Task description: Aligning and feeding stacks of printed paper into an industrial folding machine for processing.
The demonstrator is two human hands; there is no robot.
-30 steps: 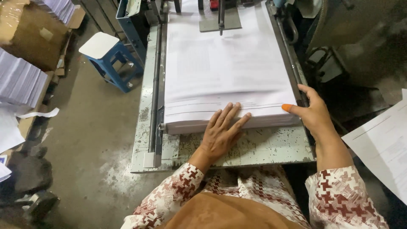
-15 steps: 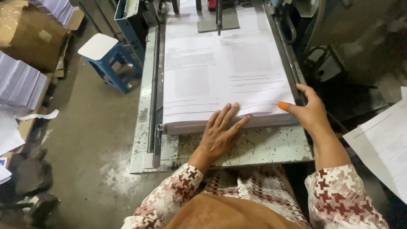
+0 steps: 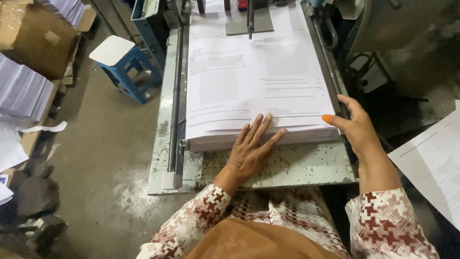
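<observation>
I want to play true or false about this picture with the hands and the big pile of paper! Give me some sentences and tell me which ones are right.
1. The left hand lies flat with spread fingers on the front edge of the paper stack. True.
2. The right hand is holding a pair of scissors. False: it holds no tool and rests at the stack's right front corner.
3. A blue stool with a white top stands on the floor to the left of the metal table. True.
4. The top sheet is blank. False: it carries printed text and grids.
5. The sleeves have a red and white pattern. True.
</observation>
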